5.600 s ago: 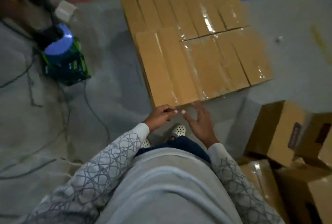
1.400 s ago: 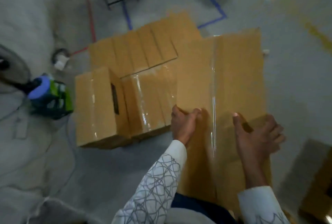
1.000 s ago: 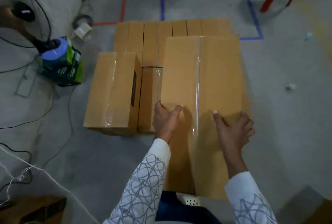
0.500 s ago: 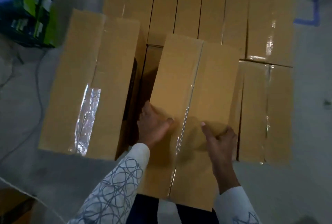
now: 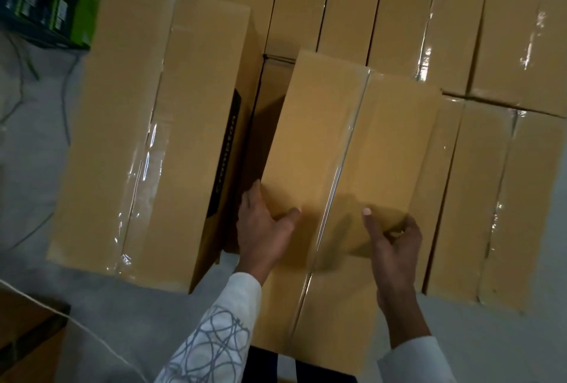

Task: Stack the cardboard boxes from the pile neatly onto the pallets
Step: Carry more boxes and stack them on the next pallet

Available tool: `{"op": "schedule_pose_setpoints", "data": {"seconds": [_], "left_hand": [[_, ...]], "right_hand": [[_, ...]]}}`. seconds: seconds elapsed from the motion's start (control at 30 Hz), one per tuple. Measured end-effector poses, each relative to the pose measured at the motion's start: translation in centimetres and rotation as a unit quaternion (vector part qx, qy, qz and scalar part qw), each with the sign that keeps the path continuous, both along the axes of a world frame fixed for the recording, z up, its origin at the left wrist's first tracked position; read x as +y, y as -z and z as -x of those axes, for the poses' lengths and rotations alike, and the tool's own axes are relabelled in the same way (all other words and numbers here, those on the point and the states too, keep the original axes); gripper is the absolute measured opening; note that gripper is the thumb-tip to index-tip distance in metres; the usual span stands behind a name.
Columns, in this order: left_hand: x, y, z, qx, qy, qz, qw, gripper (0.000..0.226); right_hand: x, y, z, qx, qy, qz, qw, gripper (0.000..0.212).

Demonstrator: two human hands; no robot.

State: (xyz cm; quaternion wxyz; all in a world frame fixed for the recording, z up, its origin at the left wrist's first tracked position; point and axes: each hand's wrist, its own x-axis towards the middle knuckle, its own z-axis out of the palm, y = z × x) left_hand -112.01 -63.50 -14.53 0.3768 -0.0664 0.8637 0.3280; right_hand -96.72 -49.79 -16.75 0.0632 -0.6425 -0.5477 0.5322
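While the left hand (image 5: 264,230) and right hand (image 5: 394,244) grip the box (image 5: 352,137), flat boxes (image 5: 478,198) lie below; a second box (image 5: 147,137) stands left.

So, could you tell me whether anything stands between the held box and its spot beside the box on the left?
Nothing visible does. The held box, gripped by the left hand and right hand, is over the bottom layer, a dark gap away from the placed box. The surface directly beneath it is hidden.
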Motion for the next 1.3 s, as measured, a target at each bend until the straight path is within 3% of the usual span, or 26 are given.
{"op": "schedule_pose_setpoints", "data": {"seconds": [0.4,0.47,0.6,0.63,0.7,0.8,0.9,1.0,1.1,1.23,1.3], "left_hand": [[1.0,-2.8,4.4,0.086,0.039,0.036,0.995,0.103],[0.9,-2.6,4.8,0.088,0.036,0.034,0.995,0.103],[0.3,-2.0,5.0,0.115,0.032,0.018,0.993,0.089],[0.1,-2.0,4.6,0.127,0.039,0.004,0.991,0.082],[-0.6,-1.8,3.0,0.136,0.035,-0.027,0.99,0.075],[-2.8,-2.1,-1.0,0.152,-0.055,-0.071,0.984,0.069],[-6.0,-2.7,-5.1,0.144,-0.265,-0.086,0.949,0.035],[-10.1,-2.2,-8.2,0.084,-0.449,0.003,0.89,0.034],[-13.2,-1.2,-9.7,0.001,-0.546,0.075,0.835,0.054],[-14.1,-0.6,-9.5,-0.095,-0.646,-0.009,0.757,0.054],[-14.1,-0.5,-9.0,-0.106,-0.659,-0.045,0.743,0.044]], "right_hand": [[1.0,-0.4,3.6,0.033,-0.016,0.026,0.999,0.088],[1.2,-0.6,4.4,0.034,-0.015,0.029,0.999,0.079],[1.6,-0.5,5.6,0.074,-0.041,0.024,0.996,0.034],[1.5,-0.2,5.8,0.073,-0.055,0.022,0.996,0.038],[0.8,0.3,6.2,0.059,-0.084,0.011,0.995,0.069],[-0.6,0.9,6.3,0.0,-0.112,-0.047,0.993,0.089],[-2.8,0.9,4.9,-0.037,-0.074,-0.032,0.996,0.111],[-5.8,0.1,2.7,-0.053,-0.065,0.007,0.996,0.107],[-8.9,-0.9,0.8,-0.055,-0.084,0.019,0.995,0.107],[-11.6,-1.2,-1.7,-0.086,-0.079,0.057,0.991,0.11],[-12.3,-1.4,-2.2,-0.084,-0.054,0.091,0.991,0.105]]}}
